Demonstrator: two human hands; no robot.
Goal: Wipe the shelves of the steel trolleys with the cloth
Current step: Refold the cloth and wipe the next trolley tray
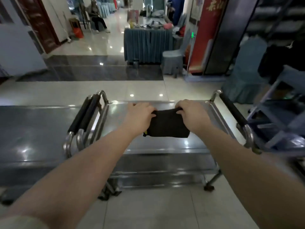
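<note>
While both bare arms are stretched forward, a folded dark cloth (pixel 168 125) is gripped at its far corners by the left hand (pixel 140 116) and the right hand (pixel 194 114), with the fingers curled over its upper edge. The cloth, matte and rectangular, is held over the glossy top shelf (pixel 118 116) of a steel trolley; whether the two touch cannot be told. A black padded handle (pixel 232 111) on a tubular rail is seen outward of the right hand. A second trolley (pixel 33 129) is parked just left of the left hand, and a blue plastic rack (pixel 280 113) stands right of the right hand. Beyond the hands a skirted table (pixel 146 45) is seen.
</note>
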